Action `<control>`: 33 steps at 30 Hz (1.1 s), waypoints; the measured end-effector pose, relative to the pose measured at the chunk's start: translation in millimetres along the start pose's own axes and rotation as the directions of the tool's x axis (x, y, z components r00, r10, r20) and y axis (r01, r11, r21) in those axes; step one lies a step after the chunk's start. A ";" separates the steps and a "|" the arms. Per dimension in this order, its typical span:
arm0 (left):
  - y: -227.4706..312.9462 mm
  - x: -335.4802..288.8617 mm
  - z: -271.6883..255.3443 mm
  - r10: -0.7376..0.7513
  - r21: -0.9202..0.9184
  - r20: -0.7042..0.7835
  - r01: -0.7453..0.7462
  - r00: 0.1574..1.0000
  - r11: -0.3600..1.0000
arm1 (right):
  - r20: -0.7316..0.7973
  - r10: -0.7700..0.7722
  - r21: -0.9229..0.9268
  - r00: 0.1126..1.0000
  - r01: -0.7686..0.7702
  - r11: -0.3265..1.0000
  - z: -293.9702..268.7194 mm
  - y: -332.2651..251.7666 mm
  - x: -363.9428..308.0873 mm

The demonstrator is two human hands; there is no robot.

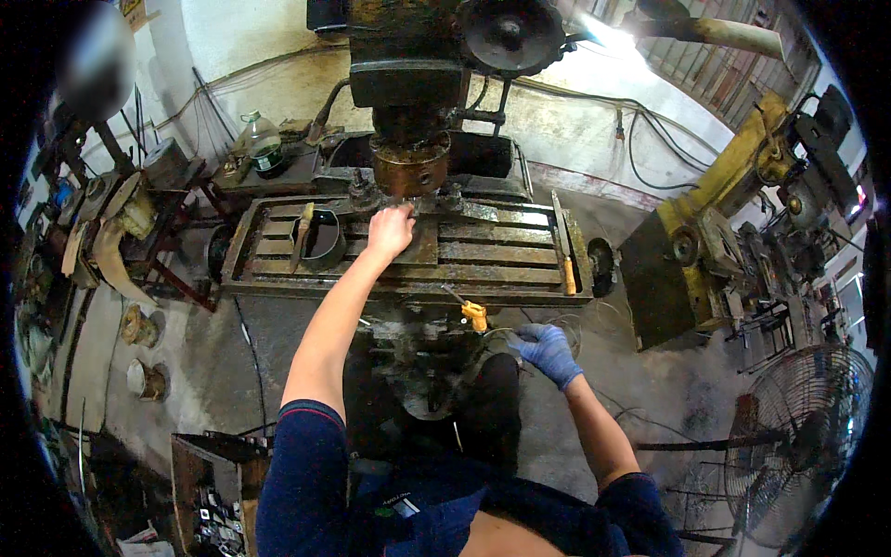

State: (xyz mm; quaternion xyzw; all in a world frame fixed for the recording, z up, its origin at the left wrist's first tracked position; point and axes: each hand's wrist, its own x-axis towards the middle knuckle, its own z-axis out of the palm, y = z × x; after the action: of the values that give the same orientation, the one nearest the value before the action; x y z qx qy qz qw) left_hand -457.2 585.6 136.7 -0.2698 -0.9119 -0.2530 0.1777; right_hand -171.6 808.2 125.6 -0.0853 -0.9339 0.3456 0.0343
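Note:
My bare left hand (392, 232) reaches over the slotted milling machine table (501, 269). Its fingers are closed at a metal block (422, 249) under the round cutter head (410, 165); what they hold is hidden. My right hand (548, 354), in a blue-grey glove, is curled in front of the table's front edge, beside a thin hose. What lies inside its fingers cannot be made out. A yellow air blow gun (474, 317) hangs just left of that hand, its nozzle toward the table.
On the table's left stands a dark pot (325, 241) with a brush (302, 234) leaning in it. A file (565, 246) with an orange handle lies along the right end. A large fan (798, 446) stands right, a metal box (218, 492) lower left, a bottle (264, 144) behind.

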 end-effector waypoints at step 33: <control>-40.0 23.7 24.4 -0.335 -0.144 0.106 0.347 0.936 0.927 | -0.858 -0.439 0.061 0.269 0.900 0.432 -201.3 -164.8 33.4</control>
State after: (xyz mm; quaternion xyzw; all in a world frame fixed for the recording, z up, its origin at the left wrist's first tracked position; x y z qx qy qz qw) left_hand -503.9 579.7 113.3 -0.1304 -0.9279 -0.3418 0.0724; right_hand -202.1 820.0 385.9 0.2271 -0.6202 0.4737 0.5825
